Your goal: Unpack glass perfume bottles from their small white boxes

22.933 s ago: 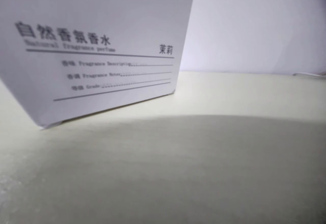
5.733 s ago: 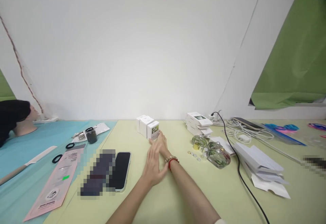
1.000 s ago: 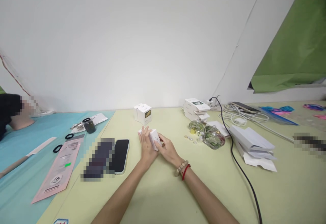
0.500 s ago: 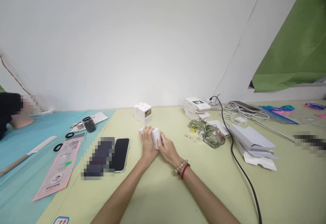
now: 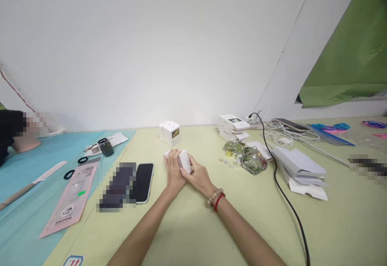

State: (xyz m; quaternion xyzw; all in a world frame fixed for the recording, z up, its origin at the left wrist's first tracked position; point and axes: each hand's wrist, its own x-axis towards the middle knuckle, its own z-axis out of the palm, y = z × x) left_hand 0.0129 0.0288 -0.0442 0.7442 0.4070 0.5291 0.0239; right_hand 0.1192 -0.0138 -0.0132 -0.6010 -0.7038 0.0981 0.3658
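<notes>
A small white cardboard box with faint print on one end lies between my hands, low over the table. My left hand has its fingers wrapped across the top and left of the box. From the right, my right hand grips the printed end, thumb at the near edge and fingers behind it. Parts of the box are hidden under the fingers. Beyond my hands stand white boxes, the front one bearing a dark picture. A phone lies left of my left hand.
At right are stacked white boxes, coiled green items in clear plastic, flattened white cartons and a black cable. On the blue cloth at left lie a pink packet, a knife and a dark jar. Another person sits far left.
My right thumb has slid left and lower along the box's end, and the box has turned slightly so more of its printed end shows. My left hand keeps its hold.
</notes>
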